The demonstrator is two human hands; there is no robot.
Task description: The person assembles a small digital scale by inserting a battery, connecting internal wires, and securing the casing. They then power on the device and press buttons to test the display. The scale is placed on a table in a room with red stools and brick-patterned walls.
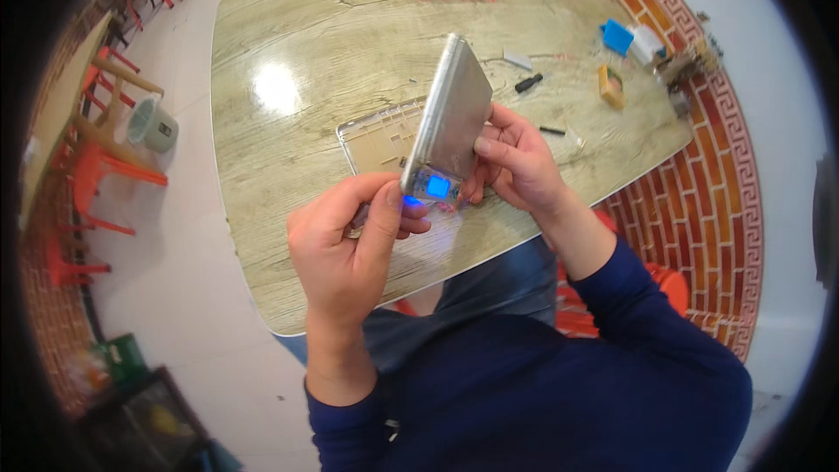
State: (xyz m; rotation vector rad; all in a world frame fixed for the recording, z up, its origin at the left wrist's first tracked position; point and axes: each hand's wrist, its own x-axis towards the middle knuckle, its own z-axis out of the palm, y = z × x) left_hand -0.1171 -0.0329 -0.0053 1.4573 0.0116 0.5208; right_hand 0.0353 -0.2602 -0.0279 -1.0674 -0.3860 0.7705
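Above the near part of the table I hold up a flat silver battery pack point(456, 105), tilted, with its long end pointing away from me. At its near end a bare circuit board carries a small square display point(438, 185) that glows blue. My left hand point(343, 232) pinches the near left corner between thumb and fingers, and blue light falls on its fingertips. My right hand point(523, 162) grips the right side, thumb on the flat face. Behind the pack an opened casing half point(371, 144) with ribs inside lies on the table, partly hidden.
On the wood-patterned table point(297, 31) lie a short black tool point(529, 83), a white piece point(517, 59), a black stick point(552, 131), a yellow box point(611, 86) and a blue box point(617, 37). A brick-patterned wall borders the right. Orange stools point(109, 183) and a bin point(153, 125) stand left.
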